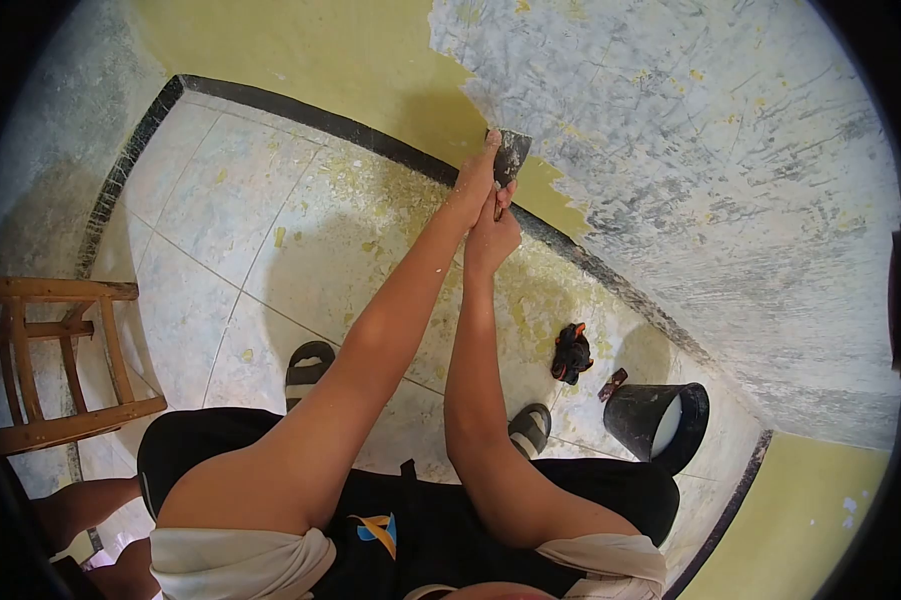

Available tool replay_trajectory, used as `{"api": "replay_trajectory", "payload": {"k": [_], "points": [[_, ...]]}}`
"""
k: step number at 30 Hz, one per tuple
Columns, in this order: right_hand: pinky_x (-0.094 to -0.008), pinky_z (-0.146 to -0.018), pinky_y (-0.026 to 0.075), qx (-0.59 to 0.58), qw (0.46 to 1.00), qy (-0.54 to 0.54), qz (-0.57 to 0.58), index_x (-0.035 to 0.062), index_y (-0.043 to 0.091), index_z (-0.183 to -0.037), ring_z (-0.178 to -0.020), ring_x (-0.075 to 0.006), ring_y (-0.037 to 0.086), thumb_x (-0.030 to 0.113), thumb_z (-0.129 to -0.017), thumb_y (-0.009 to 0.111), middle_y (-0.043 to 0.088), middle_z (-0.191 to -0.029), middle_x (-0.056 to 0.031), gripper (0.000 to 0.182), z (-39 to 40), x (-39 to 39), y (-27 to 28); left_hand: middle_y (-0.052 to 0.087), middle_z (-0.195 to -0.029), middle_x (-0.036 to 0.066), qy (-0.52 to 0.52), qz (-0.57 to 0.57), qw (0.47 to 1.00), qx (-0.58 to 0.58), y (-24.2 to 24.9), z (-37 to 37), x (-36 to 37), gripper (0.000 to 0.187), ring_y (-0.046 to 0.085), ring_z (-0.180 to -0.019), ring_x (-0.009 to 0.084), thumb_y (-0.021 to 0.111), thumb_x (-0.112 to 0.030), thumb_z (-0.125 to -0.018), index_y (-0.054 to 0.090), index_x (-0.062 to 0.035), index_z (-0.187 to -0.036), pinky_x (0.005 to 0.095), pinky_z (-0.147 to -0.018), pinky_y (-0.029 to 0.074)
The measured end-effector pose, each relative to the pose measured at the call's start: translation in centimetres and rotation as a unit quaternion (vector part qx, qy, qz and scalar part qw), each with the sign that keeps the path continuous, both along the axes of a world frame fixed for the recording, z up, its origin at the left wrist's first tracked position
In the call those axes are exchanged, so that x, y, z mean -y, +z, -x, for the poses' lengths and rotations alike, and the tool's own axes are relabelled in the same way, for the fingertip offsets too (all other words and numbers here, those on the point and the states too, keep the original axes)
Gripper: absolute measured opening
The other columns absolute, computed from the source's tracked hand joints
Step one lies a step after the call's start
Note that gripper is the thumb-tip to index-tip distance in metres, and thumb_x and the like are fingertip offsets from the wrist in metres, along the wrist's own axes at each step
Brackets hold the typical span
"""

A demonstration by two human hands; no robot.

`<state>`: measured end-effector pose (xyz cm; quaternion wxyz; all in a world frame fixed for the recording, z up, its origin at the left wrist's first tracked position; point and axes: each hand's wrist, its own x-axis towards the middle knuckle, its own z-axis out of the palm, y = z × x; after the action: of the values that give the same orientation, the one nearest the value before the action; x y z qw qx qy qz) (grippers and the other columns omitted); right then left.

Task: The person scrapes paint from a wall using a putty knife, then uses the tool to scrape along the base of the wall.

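Note:
A paint scraper (512, 153) with a wide, dark, paint-smeared blade rests against the lower wall, at the border between yellow paint and bare grey plaster. My left hand (476, 183) is closed on it, with a finger or thumb stretched along the blade's edge. Just below, my right hand (493, 240) is wrapped round the handle, most of which is hidden by my fingers. The yellow paint (370, 60) on the wall ends in a ragged edge beside the blade. Paint flakes (410, 215) lie scattered over the floor tiles under my hands.
A black bucket (635, 420) with whitish contents stands tilted in view at the right. Near it lie black-and-orange gloves or cloth (571, 354) and a small brown object (613, 384). A wooden stool (65, 430) is at the left. Another person's limbs (85, 515) show at the lower left.

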<state>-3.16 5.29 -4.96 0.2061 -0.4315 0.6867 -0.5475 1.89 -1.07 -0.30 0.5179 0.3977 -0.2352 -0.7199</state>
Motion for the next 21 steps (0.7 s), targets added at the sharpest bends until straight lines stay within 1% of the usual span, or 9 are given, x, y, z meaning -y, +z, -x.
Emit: {"api": "replay_trajectory", "payload": {"k": [1,5,7,9,12,14,16,19,21], "points": [[-0.0414,-0.059,0.049,-0.001,1.000,0.000,0.000,-0.0095,0.071,-0.088,-0.059,-0.0321,0.066,0.036,-0.097,0.067,0.065,-0.069,-0.0265,0.047,0.1,-0.1,0.4,0.055,-0.057,0.008,-0.004,-0.002,1.000,-0.008,-0.2,0.1,0.0,0.060,0.046,-0.042,0.0158,0.045,-0.064,-0.101,0.054,-0.0070,-0.083,0.0320,-0.044,0.042],[-0.0432,-0.061,0.051,-0.027,0.999,-0.015,-0.042,-0.0070,0.071,-0.087,-0.063,-0.0388,0.067,0.042,-0.095,0.069,0.066,-0.071,-0.0262,0.050,0.6,-0.3,1.1,0.055,-0.057,0.008,-0.001,-0.014,1.000,-0.020,-0.4,0.5,0.1,0.061,0.046,-0.042,0.0167,0.044,-0.065,-0.101,0.053,-0.0074,-0.083,0.0324,-0.044,0.042],[-0.0439,-0.062,0.051,-0.043,0.998,-0.020,-0.047,-0.0060,0.072,-0.086,-0.065,-0.0411,0.067,0.045,-0.094,0.069,0.067,-0.071,-0.0260,0.052,0.9,-0.3,1.6,0.055,-0.058,0.009,0.006,0.010,0.999,-0.040,-0.2,0.8,0.0,0.060,0.046,-0.043,0.0175,0.043,-0.065,-0.102,0.052,-0.0076,-0.086,0.0326,-0.045,0.042],[-0.0458,-0.063,0.052,-0.061,0.997,-0.028,-0.040,-0.0045,0.073,-0.084,-0.068,-0.0445,0.066,0.050,-0.093,0.068,0.067,-0.073,-0.0263,0.055,1.0,-0.5,2.1,0.054,-0.058,0.008,-0.003,-0.001,0.998,-0.061,-0.4,0.9,0.1,0.059,0.046,-0.043,0.0177,0.042,-0.064,-0.102,0.052,-0.0079,-0.088,0.0329,-0.045,0.042],[-0.0468,-0.063,0.052,-0.096,0.992,-0.037,-0.077,-0.0042,0.073,-0.083,-0.070,-0.0446,0.067,0.051,-0.091,0.069,0.067,-0.074,-0.0264,0.056,1.3,-0.6,2.8,0.054,-0.059,0.008,-0.020,-0.020,0.995,-0.094,-1.1,0.9,0.8,0.057,0.045,-0.043,0.0179,0.042,-0.064,-0.103,0.051,-0.0086,-0.090,0.0331,-0.045,0.041],[-0.0473,-0.063,0.052,-0.106,0.991,-0.038,-0.072,-0.0040,0.073,-0.082,-0.071,-0.0447,0.067,0.051,-0.090,0.070,0.067,-0.074,-0.0264,0.056,1.5,-0.6,3.0,0.054,-0.059,0.008,-0.027,-0.032,0.994,-0.106,-1.7,1.0,0.9,0.056,0.045,-0.043,0.0179,0.041,-0.063,-0.103,0.050,-0.0090,-0.091,0.0331,-0.045,0.040],[-0.0478,-0.063,0.052,-0.116,0.990,-0.039,-0.066,-0.0037,0.073,-0.081,-0.071,-0.0448,0.067,0.051,-0.089,0.070,0.067,-0.074,-0.0265,0.055,1.4,-0.5,3.1,0.054,-0.059,0.008,-0.014,-0.035,0.990,-0.135,-0.4,1.1,0.4,0.054,0.044,-0.043,0.0173,0.041,-0.062,-0.104,0.049,-0.0100,-0.091,0.0327,-0.045,0.040],[-0.0477,-0.063,0.053,-0.115,0.990,-0.040,-0.077,-0.0032,0.073,-0.081,-0.072,-0.0443,0.067,0.051,-0.089,0.070,0.068,-0.075,-0.0259,0.055,1.2,-0.6,3.2,0.054,-0.060,0.008,-0.023,-0.026,0.992,-0.124,-0.3,0.8,0.4,0.053,0.043,-0.043,0.0166,0.040,-0.062,-0.104,0.050,-0.0106,-0.091,0.0322,-0.045,0.040],[-0.0479,-0.064,0.053,-0.137,0.988,-0.049,-0.058,-0.0023,0.074,-0.081,-0.072,-0.0438,0.068,0.051,-0.089,0.070,0.068,-0.075,-0.0255,0.054,0.9,-0.4,3.1,0.054,-0.060,0.007,-0.024,-0.029,0.991,-0.131,-0.2,0.6,0.5,0.054,0.042,-0.043,0.0161,0.040,-0.062,-0.104,0.050,-0.0109,-0.091,0.0317,-0.045,0.039]]}}
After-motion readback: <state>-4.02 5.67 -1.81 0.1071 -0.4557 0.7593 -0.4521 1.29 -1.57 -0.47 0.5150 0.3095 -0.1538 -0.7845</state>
